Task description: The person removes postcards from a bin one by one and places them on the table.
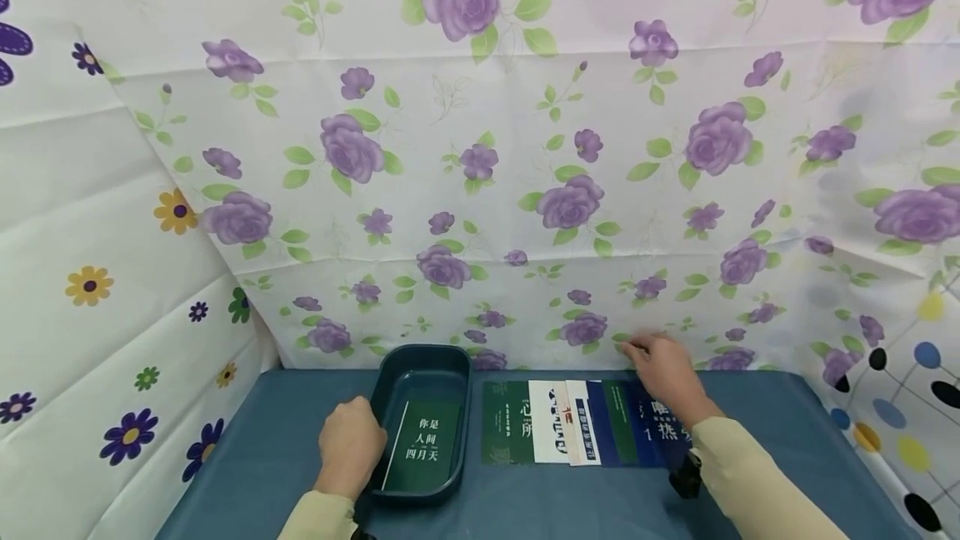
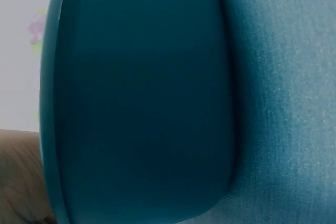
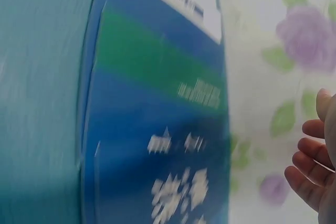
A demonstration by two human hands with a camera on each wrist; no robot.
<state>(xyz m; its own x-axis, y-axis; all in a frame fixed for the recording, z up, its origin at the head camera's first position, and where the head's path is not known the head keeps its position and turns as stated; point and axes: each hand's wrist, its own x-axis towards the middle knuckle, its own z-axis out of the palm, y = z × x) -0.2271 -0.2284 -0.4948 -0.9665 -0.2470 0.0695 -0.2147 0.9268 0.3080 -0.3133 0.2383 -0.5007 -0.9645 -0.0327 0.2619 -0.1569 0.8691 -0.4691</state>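
My left hand [image 1: 352, 447] grips the left rim of a dark teal tray [image 1: 423, 357] with curled fingers. In the left wrist view the tray's outer wall [image 2: 142, 103] hides most of that hand. A dark green booklet or card [image 1: 427, 440] with white characters lies inside the tray. To the right, several similar pieces overlap in a row: a green one [image 1: 504, 432], a white one [image 1: 546, 423] and dark blue ones [image 1: 660, 448]. My right hand [image 1: 663, 369] hovers over the row's far right end, its fingers loosely bent; the right wrist view shows nothing held.
A blue cloth [image 1: 570, 507] covers the table. A white sheet with purple roses [image 1: 570, 202] hangs behind its far edge. Patterned sheets close off the left side [image 1: 90, 340] and the right side [image 1: 900, 407].
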